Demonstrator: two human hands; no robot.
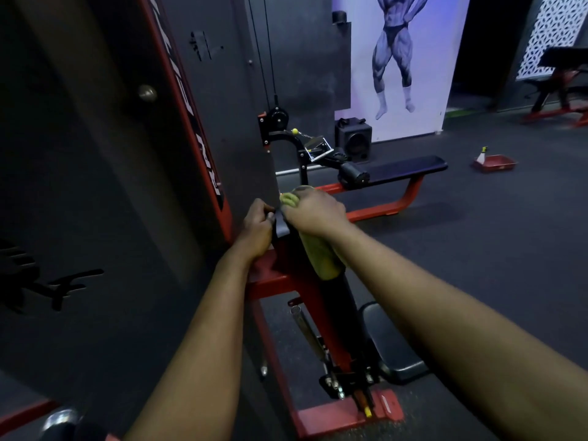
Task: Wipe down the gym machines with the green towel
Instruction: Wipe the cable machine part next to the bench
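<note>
Dark rubber gym floor fills the right of the frame, with a flat bench at centre right. Up the left side rises the tall dark panel of the machine I am working on. Its red frame runs down the middle and carries a narrow black upright pad.

The green towel sits at mid-frame, bunched over the pad's top edge and hanging down its right face. My right hand has its fingers curled round the bunched towel and presses it onto the pad. My left hand grips the pad's top left corner, fingers folded over the edge to steady it.

I judge I am wiping this pad at its top. The next move calls for drawing the towel firmly down its length, then over the seat at lower centre.
</note>
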